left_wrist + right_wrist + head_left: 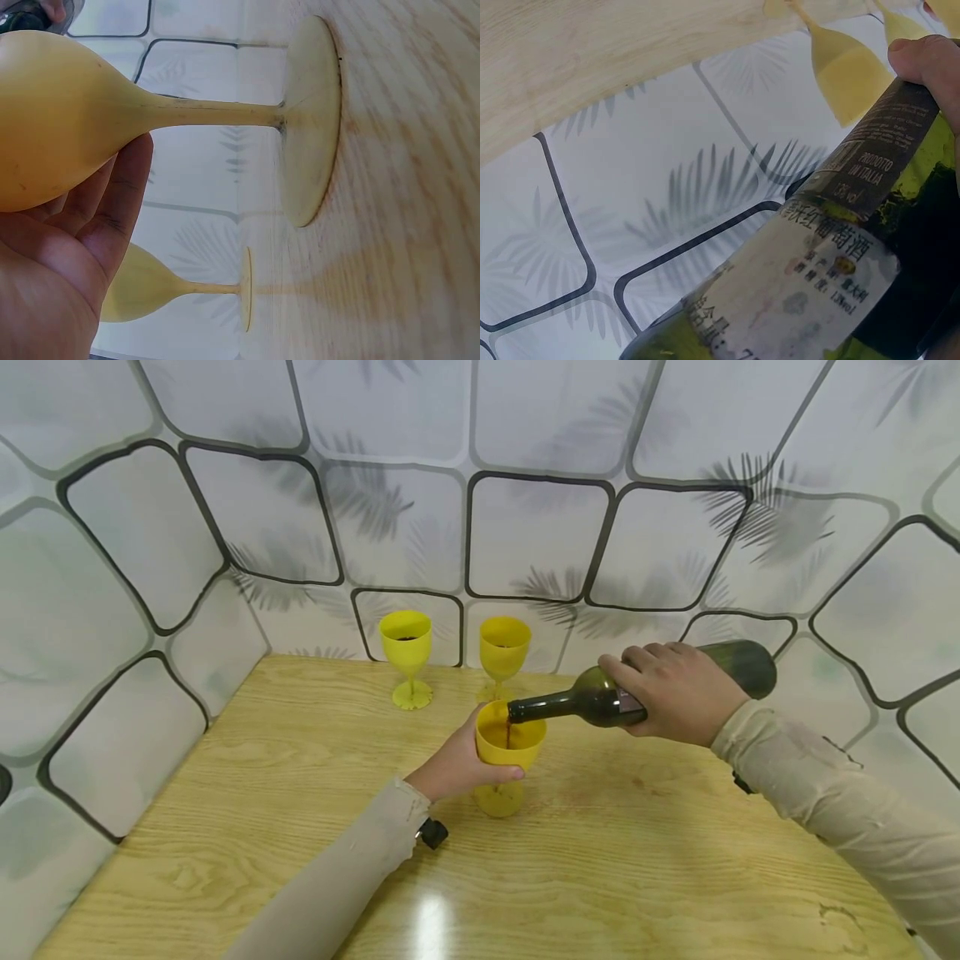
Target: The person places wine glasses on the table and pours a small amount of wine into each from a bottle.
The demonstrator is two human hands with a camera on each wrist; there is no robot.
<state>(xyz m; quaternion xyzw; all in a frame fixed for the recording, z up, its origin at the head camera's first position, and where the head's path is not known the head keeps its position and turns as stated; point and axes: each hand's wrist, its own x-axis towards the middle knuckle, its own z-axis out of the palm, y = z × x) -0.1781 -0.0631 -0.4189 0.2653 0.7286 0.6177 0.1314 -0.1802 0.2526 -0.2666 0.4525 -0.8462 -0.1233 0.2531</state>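
My left hand [467,762] grips the bowl of a yellow goblet [513,755], whose round foot is at the tabletop. In the left wrist view the fingers curl round the goblet's bowl [60,120], above its stem. My right hand [671,689] holds a dark green wine bottle [596,697], tilted nearly level with its neck over the goblet's rim. A thin dark red stream runs from the mouth into the goblet. Printed labels [802,262] on the bottle show in the right wrist view, with the right thumb pressed on the glass.
Two more yellow goblets stand behind on the wooden table [300,843]: a left one [406,643] and a right one [504,647], both with dark liquid inside. A patterned wall [540,539] rises close behind them. Reddish stains mark the wood right of the held goblet.
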